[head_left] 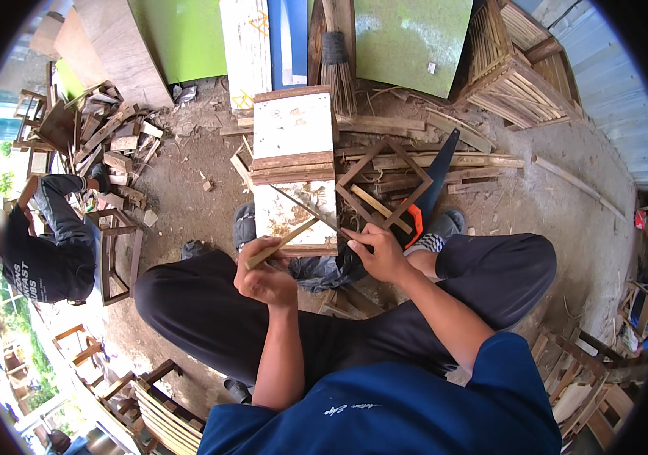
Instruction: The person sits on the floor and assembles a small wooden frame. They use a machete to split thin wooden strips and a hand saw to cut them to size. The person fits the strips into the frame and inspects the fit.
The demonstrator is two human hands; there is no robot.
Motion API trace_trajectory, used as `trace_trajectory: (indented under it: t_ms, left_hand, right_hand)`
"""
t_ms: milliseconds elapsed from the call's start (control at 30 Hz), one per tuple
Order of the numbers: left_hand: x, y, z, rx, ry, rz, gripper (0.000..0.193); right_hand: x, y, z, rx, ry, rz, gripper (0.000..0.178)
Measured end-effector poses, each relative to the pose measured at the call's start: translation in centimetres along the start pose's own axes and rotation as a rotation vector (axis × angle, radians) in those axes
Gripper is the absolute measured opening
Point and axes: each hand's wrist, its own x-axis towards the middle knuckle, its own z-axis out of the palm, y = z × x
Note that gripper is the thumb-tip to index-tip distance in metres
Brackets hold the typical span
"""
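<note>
My left hand (266,279) is closed around a short, light wooden strip (288,241), which slants up and to the right. A thin, dark, straight tool (294,199), perhaps a file, is in the closed fingers of my right hand (378,254). Its far end points up and left over the white-topped wooden bench (294,127), and it passes near the strip's upper end. Whether strip and tool touch, I cannot tell. Close beyond my right hand lie a square wooden frame (363,164) and a handsaw (441,173) with an orange handle.
Long wooden pieces (483,161) lie on the ground beyond the frame. A broom (334,64) leans among upright boards. Scrap wood (119,144) is heaped at the far left, near another person (43,250) and a stool frame (119,254). Slatted furniture (517,72) stands far right.
</note>
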Motion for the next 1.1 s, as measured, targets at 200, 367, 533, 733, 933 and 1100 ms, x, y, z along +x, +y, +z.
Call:
trace_trajectory:
  t_ms: [200, 367, 533, 733, 933, 1100]
  left_hand:
    - [2.2, 0.6, 0.5, -0.126, 0.055, 0.013, 0.085]
    - [2.1, 1.9, 1.1, -0.661, -0.111, -0.215, 0.081]
    - [1.5, 2.5, 1.4, -0.592, -0.182, -0.206, 0.067]
    - [-0.2, 3.5, 0.9, -0.570, -0.104, -0.259, 0.065]
    - [0.0, 3.4, 1.0, -0.825, -0.020, -0.411, 0.075]
    - [0.1, 3.2, 0.4, -0.790, 0.047, -0.472, 0.076]
  right_hand:
    - [0.0, 0.0, -0.1, 0.003, -0.020, 0.024, 0.033]
    - [0.4, 0.0, -1.1, 0.104, -0.189, 0.246, 0.039]
    - [0.2, -1.3, -1.1, 0.227, -0.215, 0.161, 0.046]
    - [-0.1, -3.9, 0.1, 0.500, -0.363, 0.202, 0.047]
    - [0.8, -4.9, 0.5, 0.545, -0.341, 0.240, 0.044]
    - [1.3, -5.5, 2.2, 0.460, -0.175, -0.103, 0.042]
